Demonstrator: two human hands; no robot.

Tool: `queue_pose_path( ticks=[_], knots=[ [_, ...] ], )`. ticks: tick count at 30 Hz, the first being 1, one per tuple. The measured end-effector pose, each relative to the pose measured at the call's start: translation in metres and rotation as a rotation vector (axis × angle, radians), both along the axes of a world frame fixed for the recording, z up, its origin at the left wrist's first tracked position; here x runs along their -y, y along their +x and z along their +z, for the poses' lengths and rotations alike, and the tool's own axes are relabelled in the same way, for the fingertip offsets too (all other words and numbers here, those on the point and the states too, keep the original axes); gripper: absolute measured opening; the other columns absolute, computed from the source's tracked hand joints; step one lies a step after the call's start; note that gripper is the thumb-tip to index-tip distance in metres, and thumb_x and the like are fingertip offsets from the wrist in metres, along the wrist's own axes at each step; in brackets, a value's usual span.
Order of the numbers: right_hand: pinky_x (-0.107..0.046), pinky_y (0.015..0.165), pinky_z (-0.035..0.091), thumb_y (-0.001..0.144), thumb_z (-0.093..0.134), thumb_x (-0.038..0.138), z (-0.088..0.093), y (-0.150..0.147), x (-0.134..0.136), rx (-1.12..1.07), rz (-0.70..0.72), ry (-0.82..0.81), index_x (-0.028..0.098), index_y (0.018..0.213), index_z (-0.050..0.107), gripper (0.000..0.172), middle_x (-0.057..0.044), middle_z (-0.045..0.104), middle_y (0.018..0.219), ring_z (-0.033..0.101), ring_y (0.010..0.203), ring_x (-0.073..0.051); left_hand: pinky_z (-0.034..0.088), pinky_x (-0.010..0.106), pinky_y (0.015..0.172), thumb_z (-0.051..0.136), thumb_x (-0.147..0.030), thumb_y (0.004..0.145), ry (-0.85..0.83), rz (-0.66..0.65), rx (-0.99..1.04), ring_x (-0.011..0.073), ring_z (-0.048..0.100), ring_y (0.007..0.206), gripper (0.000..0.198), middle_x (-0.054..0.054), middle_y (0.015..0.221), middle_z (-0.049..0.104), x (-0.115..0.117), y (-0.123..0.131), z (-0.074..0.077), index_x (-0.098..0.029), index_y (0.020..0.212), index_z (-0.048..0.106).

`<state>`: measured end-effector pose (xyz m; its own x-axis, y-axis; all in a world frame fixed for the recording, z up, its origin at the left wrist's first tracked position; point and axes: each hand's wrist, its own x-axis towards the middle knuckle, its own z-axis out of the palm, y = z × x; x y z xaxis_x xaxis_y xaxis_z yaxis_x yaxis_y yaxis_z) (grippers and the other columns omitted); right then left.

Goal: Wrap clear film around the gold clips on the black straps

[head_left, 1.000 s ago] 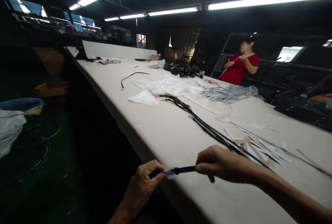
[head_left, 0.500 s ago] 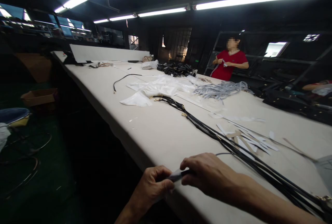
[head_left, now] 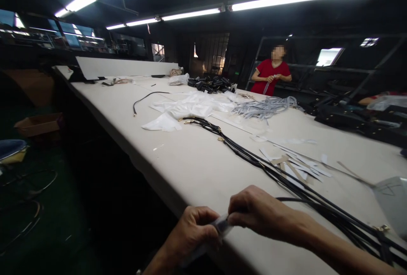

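Near the table's front edge, my left hand (head_left: 199,230) grips a narrow, translucent plastic sleeve (head_left: 221,225) between thumb and fingers. Something dark shows through the plastic. My right hand (head_left: 251,209) pinches at the sleeve's upper end, closed on a thin black strap. That black strap (head_left: 291,199) emerges behind my right hand and runs right toward a bundle of long black straps (head_left: 244,152) with gold-coloured metal clasps. My fingers hide the strap's end at the sleeve.
White plastic sleeves (head_left: 190,107) lie in a pile beyond the bundle. Grey strips (head_left: 263,107), paper strips (head_left: 292,166) and black items (head_left: 211,84) are spread on the long table (head_left: 152,156). Across it stands a person in red (head_left: 271,73). A cardboard box (head_left: 40,124) sits left.
The dark piece between my hands shows less now, and my right fingers have closed against the sleeve. The view has turned slightly right. Across the table, the person's hands have lowered.
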<state>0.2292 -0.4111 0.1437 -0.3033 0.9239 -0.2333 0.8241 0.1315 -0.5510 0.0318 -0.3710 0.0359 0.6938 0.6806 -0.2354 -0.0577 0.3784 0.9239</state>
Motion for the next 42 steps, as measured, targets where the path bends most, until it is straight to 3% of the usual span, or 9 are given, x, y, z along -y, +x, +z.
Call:
queue_pose_path(
  ticks=[4, 8, 11, 20, 24, 28, 35, 38, 42],
  knots=[
    [-0.022, 0.056, 0.034, 0.08, 0.07, 0.041, -0.005, 0.001, -0.002, 0.057, -0.045, 0.055, 0.021, 0.084, 0.077, 0.022, 0.0, 0.071, 0.069, 0.058, 0.062, -0.013, 0.046, 0.023, 0.05, 0.073, -0.025, 0.06, -0.092, 0.007, 0.091, 0.0129, 0.056, 0.046, 0.021, 0.004, 0.056, 0.066, 0.004, 0.005, -0.005, -0.011, 0.076, 0.071],
    [-0.02, 0.051, 0.034, 0.081, 0.065, 0.036, -0.002, 0.029, -0.001, -0.079, -0.165, -0.141, 0.019, 0.084, 0.075, 0.02, 0.0, 0.067, 0.066, 0.054, 0.058, -0.011, 0.034, 0.018, 0.047, 0.074, -0.033, 0.069, 0.155, 0.054, -0.007, 0.007, 0.042, 0.049, 0.023, -0.002, 0.059, 0.058, -0.009, -0.013, -0.008, -0.013, 0.079, 0.069],
    [-0.02, 0.049, 0.033, 0.083, 0.06, 0.034, 0.002, 0.044, 0.001, -0.09, -0.233, -0.172, 0.017, 0.082, 0.073, 0.021, 0.001, 0.065, 0.063, 0.052, 0.054, -0.01, 0.037, 0.019, 0.055, 0.074, -0.038, 0.074, 0.257, 0.037, -0.067, 0.0094, 0.046, 0.059, 0.026, -0.001, 0.068, 0.059, -0.019, -0.023, -0.008, -0.014, 0.08, 0.068],
    [-0.02, 0.05, 0.03, 0.076, 0.067, 0.032, -0.006, -0.01, 0.001, 0.042, -0.057, -0.028, 0.02, 0.078, 0.076, 0.016, 0.001, 0.065, 0.061, 0.05, 0.054, -0.01, 0.037, 0.022, 0.058, 0.058, -0.043, 0.087, 0.393, 0.003, -0.123, 0.0115, 0.045, 0.06, 0.03, -0.003, 0.064, 0.052, -0.007, 0.01, 0.013, -0.016, 0.075, 0.059],
    [-0.019, 0.051, 0.033, 0.082, 0.063, 0.038, 0.0, 0.041, -0.001, -0.123, -0.171, -0.212, 0.016, 0.082, 0.073, 0.024, 0.001, 0.064, 0.061, 0.05, 0.054, -0.01, 0.031, 0.023, 0.052, 0.046, -0.05, 0.094, 0.546, 0.147, -0.249, 0.0113, 0.037, 0.053, 0.035, -0.006, 0.057, 0.039, -0.016, -0.007, 0.001, -0.02, 0.075, 0.049],
    [-0.019, 0.051, 0.034, 0.082, 0.063, 0.036, 0.008, 0.078, 0.0, -0.156, -0.287, -0.168, 0.014, 0.077, 0.071, 0.024, 0.002, 0.058, 0.056, 0.047, 0.051, -0.009, 0.038, 0.025, 0.065, 0.044, -0.048, 0.096, 0.677, 0.215, -0.253, 0.0148, 0.047, 0.067, 0.035, -0.002, 0.07, 0.05, -0.023, -0.018, -0.002, -0.02, 0.077, 0.054],
    [-0.017, 0.048, 0.035, 0.083, 0.059, 0.033, 0.01, 0.001, -0.003, -0.177, -0.154, -0.099, 0.018, 0.085, 0.075, 0.022, 0.002, 0.059, 0.059, 0.052, 0.053, -0.009, 0.038, 0.024, 0.06, 0.042, -0.049, 0.096, 0.66, 0.095, -0.079, 0.0134, 0.046, 0.061, 0.035, -0.003, 0.065, 0.049, -0.012, 0.026, 0.032, -0.021, 0.077, 0.049],
    [-0.018, 0.048, 0.034, 0.08, 0.064, 0.038, 0.021, 0.019, -0.007, -0.106, -0.169, -0.149, 0.018, 0.086, 0.074, 0.023, 0.003, 0.057, 0.057, 0.051, 0.051, -0.009, 0.035, 0.024, 0.054, 0.043, -0.053, 0.094, 0.767, 0.234, -0.196, 0.0129, 0.04, 0.054, 0.038, -0.005, 0.06, 0.041, -0.021, 0.008, 0.021, -0.022, 0.073, 0.048],
    [-0.02, 0.048, 0.028, 0.076, 0.07, 0.041, 0.056, 0.093, -0.007, -0.056, -0.28, -0.167, 0.014, 0.075, 0.072, 0.027, 0.005, 0.048, 0.052, 0.042, 0.05, -0.008, 0.04, 0.025, 0.053, 0.048, -0.062, 0.086, 0.794, 0.567, -0.435, 0.0162, 0.048, 0.053, 0.042, -0.004, 0.056, 0.048, -0.047, -0.068, -0.029, -0.024, 0.069, 0.056]
  ],
)
